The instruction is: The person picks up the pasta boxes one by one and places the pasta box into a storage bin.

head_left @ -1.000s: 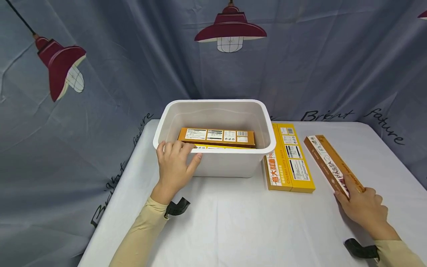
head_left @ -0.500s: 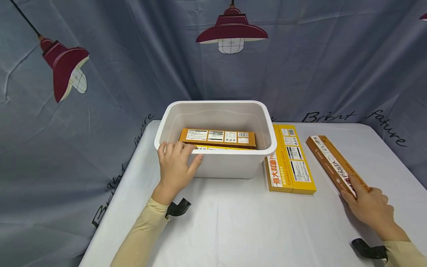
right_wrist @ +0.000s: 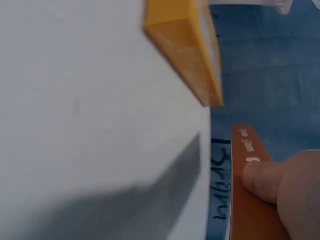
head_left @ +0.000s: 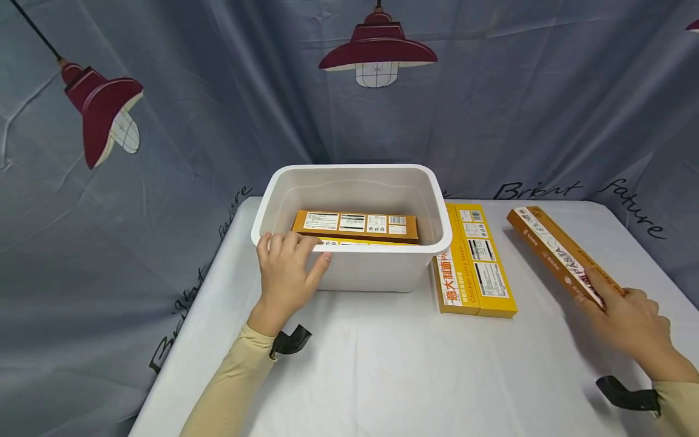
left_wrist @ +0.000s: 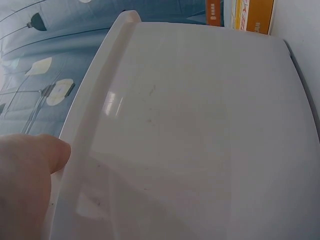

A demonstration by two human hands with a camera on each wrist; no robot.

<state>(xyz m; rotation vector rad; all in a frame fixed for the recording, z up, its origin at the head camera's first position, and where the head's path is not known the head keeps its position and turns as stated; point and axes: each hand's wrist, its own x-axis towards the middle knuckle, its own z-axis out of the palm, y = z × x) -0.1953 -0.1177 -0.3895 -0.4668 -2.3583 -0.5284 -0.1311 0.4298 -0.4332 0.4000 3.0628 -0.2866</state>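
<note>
My left hand [head_left: 286,267] grips the near left rim of a white plastic bin [head_left: 371,267], fingers over the edge and thumb outside. In the left wrist view the thumb [left_wrist: 55,152] lies against the rim. Inside the bin a brown pasta box [head_left: 355,226] lies behind a yellow box [head_left: 349,242], mostly hidden by the front wall. My right hand [head_left: 628,315] holds a brown pasta box [head_left: 562,252] by its near end, raised over the table with its shadow below. The right wrist view shows the thumb [right_wrist: 265,182] pressed on that box's brown side.
Two yellow pasta boxes [head_left: 475,261] lie side by side on the white-clothed table [head_left: 382,364], just right of the bin. A grey-blue curtain [head_left: 491,109] printed with red lamps hangs behind the table and along its left side.
My right hand has lifted the brown pasta box off the table and shifted it a little to the right. The left hand stays on the bin's rim.
</note>
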